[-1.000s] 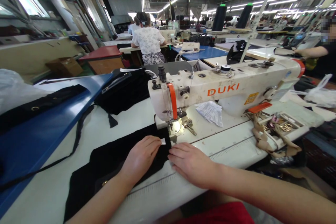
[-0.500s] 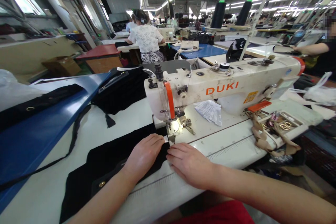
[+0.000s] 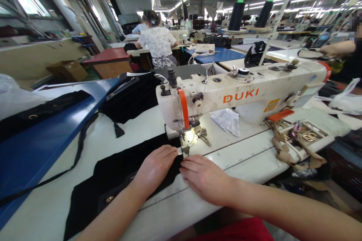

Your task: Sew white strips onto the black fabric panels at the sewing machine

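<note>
My left hand (image 3: 155,167) lies flat on a piece of black fabric (image 3: 113,177), fingers together, its fingertips at a small white tag (image 3: 180,151) just before the presser foot (image 3: 186,137) of a white DUKI sewing machine (image 3: 240,94). My right hand (image 3: 205,177) rests flat on the table beside it, fingers stretched toward the fabric's right edge. The fabric runs left across the white table (image 3: 232,158) and shows a small brass eyelet (image 3: 108,198).
More black fabric (image 3: 130,96) is piled behind the machine, a black strap (image 3: 79,150) trails left over a blue board (image 3: 36,147). Paper slips (image 3: 227,120) lie under the machine arm. A tray of metal buckles (image 3: 307,133) and tan webbing (image 3: 285,152) sits right. Other people work at stations behind.
The black fabric has slid slightly to the left and forward under my hands. Both hands stay pressed near the presser foot, almost unmoved.
</note>
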`<state>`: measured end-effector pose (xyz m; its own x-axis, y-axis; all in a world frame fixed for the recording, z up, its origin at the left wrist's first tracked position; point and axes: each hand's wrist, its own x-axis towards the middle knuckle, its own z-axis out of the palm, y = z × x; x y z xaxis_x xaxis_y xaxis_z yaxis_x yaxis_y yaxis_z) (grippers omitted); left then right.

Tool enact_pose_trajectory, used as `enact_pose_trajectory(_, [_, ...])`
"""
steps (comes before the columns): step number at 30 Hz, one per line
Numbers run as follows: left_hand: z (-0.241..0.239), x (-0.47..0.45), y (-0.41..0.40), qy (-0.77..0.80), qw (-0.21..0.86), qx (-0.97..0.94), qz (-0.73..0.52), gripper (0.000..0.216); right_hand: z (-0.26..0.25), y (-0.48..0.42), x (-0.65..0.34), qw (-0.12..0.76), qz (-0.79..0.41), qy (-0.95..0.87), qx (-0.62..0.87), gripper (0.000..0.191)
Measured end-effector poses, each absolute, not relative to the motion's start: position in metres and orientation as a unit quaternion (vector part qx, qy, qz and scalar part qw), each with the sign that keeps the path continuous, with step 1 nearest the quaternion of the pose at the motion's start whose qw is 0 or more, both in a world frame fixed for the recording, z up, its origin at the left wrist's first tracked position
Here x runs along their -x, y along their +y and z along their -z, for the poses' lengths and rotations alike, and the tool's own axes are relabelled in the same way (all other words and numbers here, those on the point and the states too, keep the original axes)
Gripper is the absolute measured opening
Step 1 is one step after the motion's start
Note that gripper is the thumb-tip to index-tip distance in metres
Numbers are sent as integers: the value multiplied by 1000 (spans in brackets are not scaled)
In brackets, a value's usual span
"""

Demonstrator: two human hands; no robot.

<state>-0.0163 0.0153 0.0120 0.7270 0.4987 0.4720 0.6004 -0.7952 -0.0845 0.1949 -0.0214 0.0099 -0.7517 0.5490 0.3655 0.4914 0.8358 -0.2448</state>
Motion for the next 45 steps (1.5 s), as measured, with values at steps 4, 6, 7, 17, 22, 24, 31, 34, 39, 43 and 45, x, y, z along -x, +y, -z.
enact_pose_trajectory(4, [-10,18,16,-303,121,923,206,28,-13,-11,-196,219,-83,-929,289,19])
enact_pose_trajectory(6, [-9,19,16,-306,117,923,201,28,-15,-1,-196,209,-73,-925,308,18])
enact_pose_trajectory(7, [-8,19,16,-307,112,924,200,28,-16,4,-195,201,-63,-925,316,18])
enact_pose_trajectory(17, [-12,22,-5,-404,24,904,135,39,-12,31,-190,146,11,-939,313,13])
enact_pose_trajectory(22, [-9,14,8,-425,-1,898,117,42,-13,43,-197,137,12,-939,315,13])
enact_pose_trajectory(24, [-8,10,15,-421,-2,898,123,42,-13,49,-200,138,16,-938,318,12])
enact_pose_trajectory(31, [-6,9,25,-403,17,904,144,41,-14,53,-201,140,19,-934,328,13])
enact_pose_trajectory(34, [-6,9,28,-402,12,905,141,41,-13,54,-201,139,24,-935,326,16])
enact_pose_trajectory(39, [-7,10,32,-397,1,906,147,40,-12,56,-202,150,30,-933,325,13])
enact_pose_trajectory(43, [-5,12,34,-393,4,908,144,42,-9,55,-202,151,25,-932,329,15])
enact_pose_trajectory(45, [-4,13,34,-390,10,909,147,42,-7,54,-202,155,19,-931,329,15])
